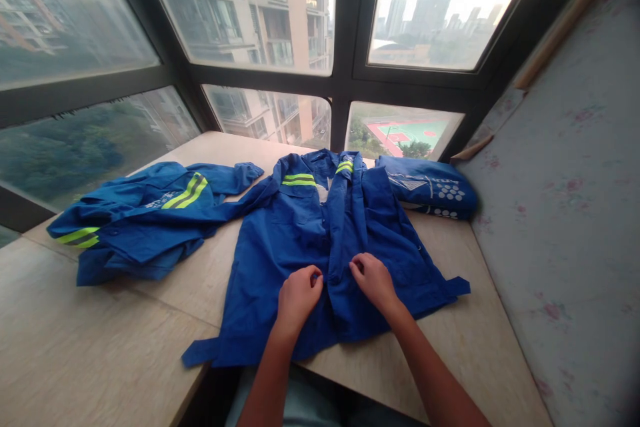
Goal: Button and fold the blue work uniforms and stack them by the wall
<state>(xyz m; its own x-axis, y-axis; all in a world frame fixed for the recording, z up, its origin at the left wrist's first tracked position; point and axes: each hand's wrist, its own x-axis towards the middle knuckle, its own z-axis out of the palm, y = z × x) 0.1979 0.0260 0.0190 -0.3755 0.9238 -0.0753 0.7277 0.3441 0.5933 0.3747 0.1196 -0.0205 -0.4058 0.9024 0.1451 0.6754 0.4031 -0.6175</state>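
Note:
A blue work jacket [275, 240] with yellow-green reflective stripes lies spread out before me, collar towards the window and hem near the surface's front edge. One sleeve is folded in along the front opening. My left hand [299, 295] is closed in a pinch on the jacket's front, just left of the opening. To the right of the opening, my right hand [374, 281] also pinches the blue cloth, its fingers curled. The exact bit of fabric between the fingertips is partly hidden by both hands.
A second blue jacket [145, 230] with reflective stripes lies crumpled at the left. Behind the spread jacket at the right sits a blue bundle [430, 190] with white print. Window frames [345, 90] bound the pale surface [140, 327]; a flowered wall [560, 213] closes the right side.

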